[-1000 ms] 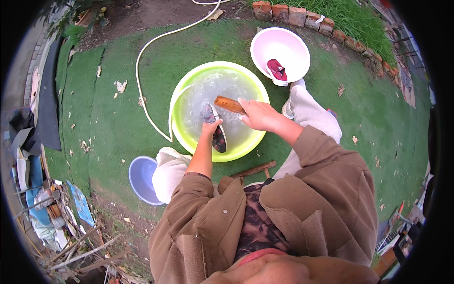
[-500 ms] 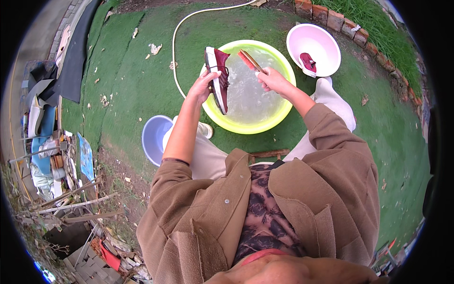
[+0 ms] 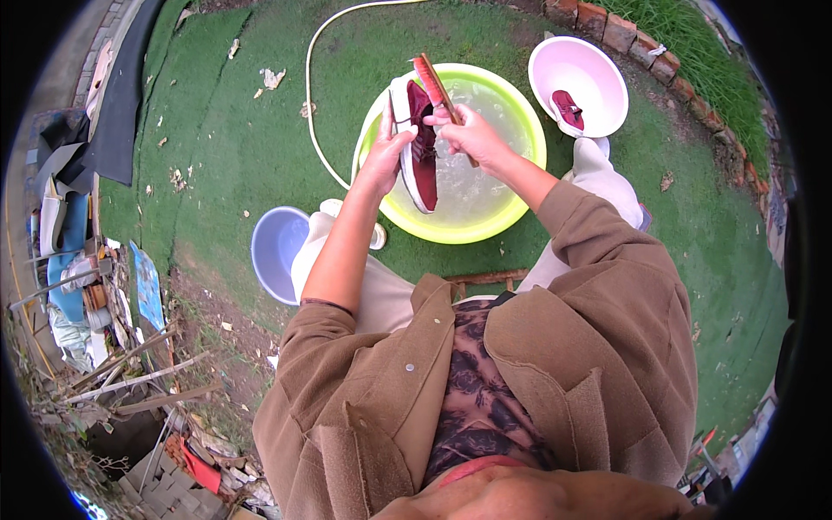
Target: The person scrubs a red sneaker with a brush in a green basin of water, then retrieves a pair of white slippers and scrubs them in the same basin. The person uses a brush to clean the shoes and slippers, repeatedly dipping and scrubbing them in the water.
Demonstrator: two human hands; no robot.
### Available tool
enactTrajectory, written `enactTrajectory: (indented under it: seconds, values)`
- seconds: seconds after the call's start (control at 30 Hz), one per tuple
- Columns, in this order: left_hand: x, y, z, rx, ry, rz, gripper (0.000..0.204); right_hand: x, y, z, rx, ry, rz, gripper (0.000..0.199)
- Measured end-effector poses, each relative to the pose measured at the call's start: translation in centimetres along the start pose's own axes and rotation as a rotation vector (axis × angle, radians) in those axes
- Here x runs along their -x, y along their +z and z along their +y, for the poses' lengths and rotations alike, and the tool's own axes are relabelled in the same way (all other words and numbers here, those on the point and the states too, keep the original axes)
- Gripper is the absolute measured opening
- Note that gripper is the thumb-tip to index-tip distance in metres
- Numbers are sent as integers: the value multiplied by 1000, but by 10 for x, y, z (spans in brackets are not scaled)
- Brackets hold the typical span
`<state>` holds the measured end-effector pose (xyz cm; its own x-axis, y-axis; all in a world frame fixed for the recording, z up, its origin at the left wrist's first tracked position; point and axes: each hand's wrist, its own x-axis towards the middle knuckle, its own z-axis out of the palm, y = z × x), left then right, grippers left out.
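Note:
My left hand grips a dark red shoe with a white sole by its sole side, holding it over the left part of a yellow-green basin. Cloudy, sudsy water fills the basin. Closed round a wooden scrub brush is my right hand. The brush's red bristles are at the shoe's upper, near its far end; whether they press on it I cannot tell. My right fingers partly cover the shoe's middle.
A pink-white basin at the far right holds another dark red shoe. Near my left knee stands a blue basin. A pale hose curves over the green turf. Bricks edge the grass; scrap and sticks lie at left.
My right hand has brought the brush leftward from over the water to the shoe, turning it more upright. The shoe has shifted slightly right in my left hand, its upper turned more into view.

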<state>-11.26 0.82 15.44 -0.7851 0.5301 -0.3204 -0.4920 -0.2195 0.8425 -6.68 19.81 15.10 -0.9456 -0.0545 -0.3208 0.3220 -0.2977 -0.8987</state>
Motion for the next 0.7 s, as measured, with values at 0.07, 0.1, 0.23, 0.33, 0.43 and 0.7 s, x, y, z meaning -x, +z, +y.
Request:
enactTrajectory:
  seconds: [0.07,0.1,0.23,0.33,0.43,0.7]
  values:
    - [-2,2,-3,-78,-8,21,86,-1,8,4,51,5,82,49]
    - [-3,2,-5,-115,-6,15,86,-2,10,6,58,13,110,51]
    - [-7,-1,-16,-408,67,43,82,-9,10,13,20,24,208,45]
    - [-6,-4,-20,-337,6,158,79,-14,2,16,-10,3,307,37]
    - [-6,-7,-22,-317,7,212,80,-17,-10,15,-37,-7,404,29]
    - [-11,-22,-23,-167,-136,362,84,-19,-44,-3,-404,-41,356,19]
